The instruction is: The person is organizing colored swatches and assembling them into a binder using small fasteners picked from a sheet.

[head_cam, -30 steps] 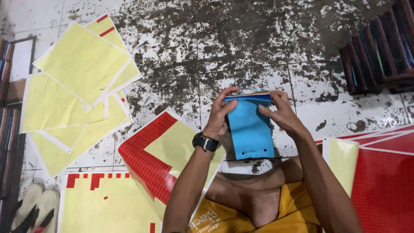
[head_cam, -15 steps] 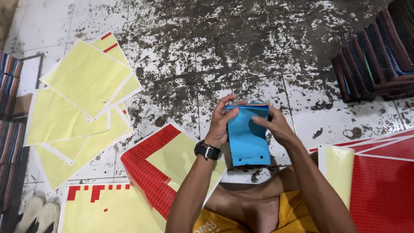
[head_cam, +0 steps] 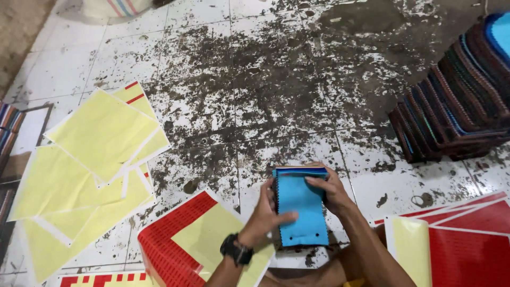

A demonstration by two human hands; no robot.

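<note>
Notebooks — blue-covered stack — between left hand, right hand

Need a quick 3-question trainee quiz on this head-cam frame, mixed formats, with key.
1. True or false: the blue spiral-bound notebook lies flat on the tiled floor, untouched.
2. Multiple choice: what does the left hand wear at the wrist? A) black wristwatch B) red glove C) nothing
3. Fill in: the loose sheets piled at the frame's left are pale ____.

Key:
1. False; both hands hold it, the right hand at its top right corner.
2. A, the black wristwatch.
3. Yellow.
</note>
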